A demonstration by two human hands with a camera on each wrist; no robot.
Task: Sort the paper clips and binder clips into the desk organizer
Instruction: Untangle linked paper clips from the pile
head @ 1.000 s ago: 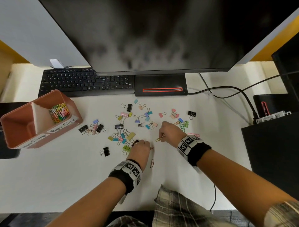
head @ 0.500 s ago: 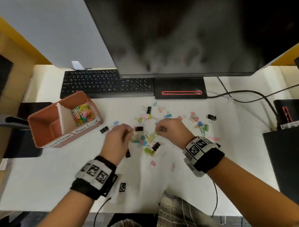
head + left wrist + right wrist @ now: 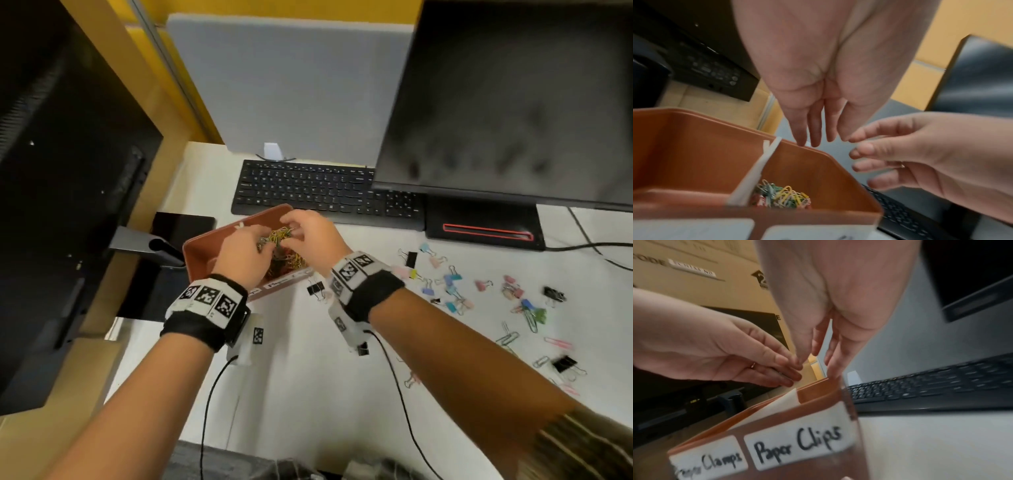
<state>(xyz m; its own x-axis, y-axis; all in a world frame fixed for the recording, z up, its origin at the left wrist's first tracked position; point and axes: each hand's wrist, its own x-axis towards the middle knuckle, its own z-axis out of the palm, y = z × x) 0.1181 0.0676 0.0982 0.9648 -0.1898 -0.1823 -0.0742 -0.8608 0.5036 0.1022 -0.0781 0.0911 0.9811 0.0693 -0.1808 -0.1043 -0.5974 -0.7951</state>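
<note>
Orange organizer (image 3: 819,412), labels "Paper Clips" (image 3: 797,445), "Paper Clamps" (image 3: 709,463), both hands' fingers (image 3: 813,128) released.

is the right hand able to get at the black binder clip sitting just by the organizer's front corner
Probably yes. The black binder clip lies in the open on the desk just under the right hand and its wrist; nothing covers it, so drawing back from the organizer should do.

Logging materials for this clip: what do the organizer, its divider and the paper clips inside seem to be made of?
Desk organizer: looks like moulded plastic, terracotta orange, matte, with rounded corners and thin smooth walls.
Divider: a thin white sheet, perhaps card or plastic; the blur leaves it open.
Paper clips: bent wire loops in yellow, green, pink and white, so probably metal wire with a coloured coating.
</note>
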